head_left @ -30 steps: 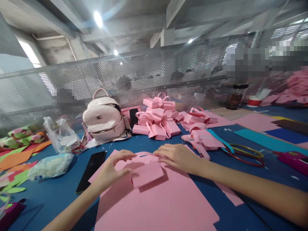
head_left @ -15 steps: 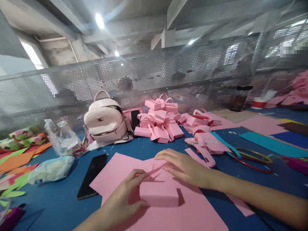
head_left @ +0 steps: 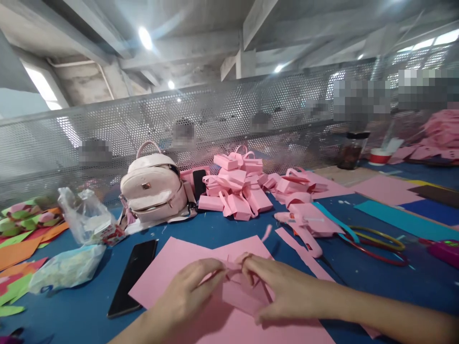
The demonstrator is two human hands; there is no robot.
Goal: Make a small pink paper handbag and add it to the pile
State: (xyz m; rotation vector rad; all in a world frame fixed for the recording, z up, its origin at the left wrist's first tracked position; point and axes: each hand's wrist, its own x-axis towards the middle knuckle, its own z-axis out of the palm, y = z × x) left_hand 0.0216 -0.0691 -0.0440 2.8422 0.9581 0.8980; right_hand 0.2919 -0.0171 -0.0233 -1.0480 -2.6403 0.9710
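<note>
Blue felt-covered surface under a concrete ceiling, bounded on the far side by a perforated metal screen.

Near centre: a small folded pink foam piece is pinched between both hands, held just above a large pink foam sheet lying flat on the surface. Left hand is closed on the piece's left edge with thumb and forefinger; right hand is closed on its right side, fingers curled over the top. Fingertips of the two hands nearly meet at the piece's upper edge. Exact fold shape cannot be told, as it is partly covered by the fingers.

Left of the sheet, a black smartphone lies face up, just beside the sheet edge. Further left: a crumpled clear plastic bag, a pale bag of white material, and a stack of orange and green foam cutouts.

Far centre: a pale pink leather backpack stands upright; right of it, a pile of finished pink foam boxes with handles. Right of the hands: a loose pink foam strip, then coloured thin hoops, near a teal foam sheet. Far right: a dark jar with a lid.
</note>
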